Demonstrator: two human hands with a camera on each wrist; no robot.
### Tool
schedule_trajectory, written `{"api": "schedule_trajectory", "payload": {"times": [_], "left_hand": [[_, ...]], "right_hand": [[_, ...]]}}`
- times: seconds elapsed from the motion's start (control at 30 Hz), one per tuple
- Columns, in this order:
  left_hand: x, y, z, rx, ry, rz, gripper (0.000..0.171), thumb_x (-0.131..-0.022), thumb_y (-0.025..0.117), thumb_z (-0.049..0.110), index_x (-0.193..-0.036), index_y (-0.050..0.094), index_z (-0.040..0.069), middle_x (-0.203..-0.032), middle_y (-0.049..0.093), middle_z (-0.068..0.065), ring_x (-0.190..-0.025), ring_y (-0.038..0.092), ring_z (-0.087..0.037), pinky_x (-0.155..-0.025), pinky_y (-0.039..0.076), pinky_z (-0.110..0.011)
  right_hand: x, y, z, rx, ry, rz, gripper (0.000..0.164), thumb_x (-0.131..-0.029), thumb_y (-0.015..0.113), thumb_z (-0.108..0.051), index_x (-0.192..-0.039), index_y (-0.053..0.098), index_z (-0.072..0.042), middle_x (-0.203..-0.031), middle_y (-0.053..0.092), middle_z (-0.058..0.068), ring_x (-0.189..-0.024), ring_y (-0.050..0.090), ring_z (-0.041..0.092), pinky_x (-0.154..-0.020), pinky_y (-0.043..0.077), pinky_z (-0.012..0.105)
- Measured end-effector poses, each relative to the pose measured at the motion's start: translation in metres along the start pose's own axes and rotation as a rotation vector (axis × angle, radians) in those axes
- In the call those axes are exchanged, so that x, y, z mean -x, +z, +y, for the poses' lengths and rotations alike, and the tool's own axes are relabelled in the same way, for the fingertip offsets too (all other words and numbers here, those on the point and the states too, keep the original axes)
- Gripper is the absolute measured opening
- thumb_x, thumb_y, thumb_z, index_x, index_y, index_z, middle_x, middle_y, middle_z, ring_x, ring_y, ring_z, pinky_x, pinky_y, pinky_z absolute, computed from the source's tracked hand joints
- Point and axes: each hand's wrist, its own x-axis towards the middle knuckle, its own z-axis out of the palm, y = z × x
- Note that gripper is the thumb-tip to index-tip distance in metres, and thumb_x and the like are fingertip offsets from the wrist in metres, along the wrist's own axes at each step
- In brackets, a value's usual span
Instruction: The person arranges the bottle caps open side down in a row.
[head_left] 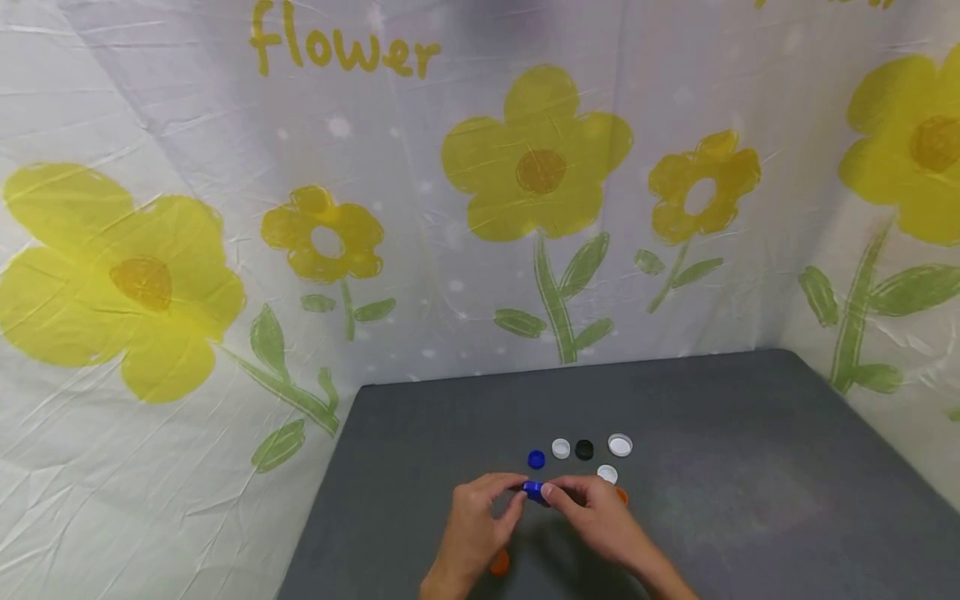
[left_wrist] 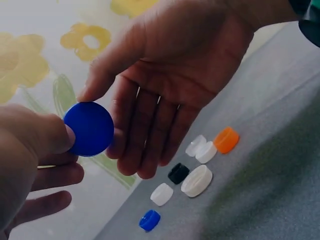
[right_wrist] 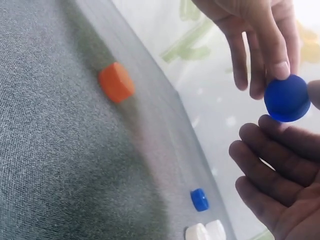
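A blue bottle cap point(head_left: 533, 490) is held above the table between both hands. My left hand point(head_left: 474, 525) pinches it from the left with thumb and fingers. From the other side my right hand point(head_left: 600, 518) grips its edge between thumb and index finger. The cap's round flat face shows in the left wrist view, where the right hand's other fingers extend loosely below. Another blue cap point(head_left: 536, 459) lies on the table just beyond the hands. An orange cap point(head_left: 500, 563) lies by the left wrist, partly covered by it.
On the grey table point(head_left: 420, 442), past the hands, lie a white cap point(head_left: 561, 448), a black cap point(head_left: 584, 450), a wider white cap point(head_left: 620, 445) and a white flip-top cap point(left_wrist: 202, 150). A second orange cap point(left_wrist: 226, 140) is beside them. A flower-printed curtain point(head_left: 420, 167) surrounds the table.
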Motion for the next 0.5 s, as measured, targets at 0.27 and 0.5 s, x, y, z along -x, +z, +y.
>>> {"api": "schedule_trajectory", "payload": {"times": [0.27, 0.5], "left_hand": [[-0.002, -0.002, 0.007, 0.205, -0.348, 0.002, 0.012, -0.093, 0.085, 0.005, -0.102, 0.085, 0.014, -0.098, 0.085, 0.003, -0.087, 0.079, -0.008, -0.081, 0.068, -0.034], [-0.005, -0.010, 0.010, 0.370, -0.616, -0.026, 0.011, -0.095, 0.085, 0.016, -0.103, 0.085, 0.009, -0.098, 0.085, -0.005, -0.086, 0.082, -0.015, -0.080, 0.064, -0.022]], "right_hand": [[0.000, 0.004, 0.000, 0.116, -0.188, 0.185, 0.016, -0.099, 0.082, -0.025, -0.114, 0.085, -0.019, -0.112, 0.084, -0.010, -0.105, 0.077, 0.006, -0.092, 0.062, 0.030], [-0.005, 0.005, 0.010, 0.280, -0.694, 0.327, 0.061, -0.074, 0.096, 0.002, -0.131, 0.079, -0.015, -0.127, 0.081, 0.004, -0.118, 0.078, 0.025, -0.113, 0.047, 0.013]]}}
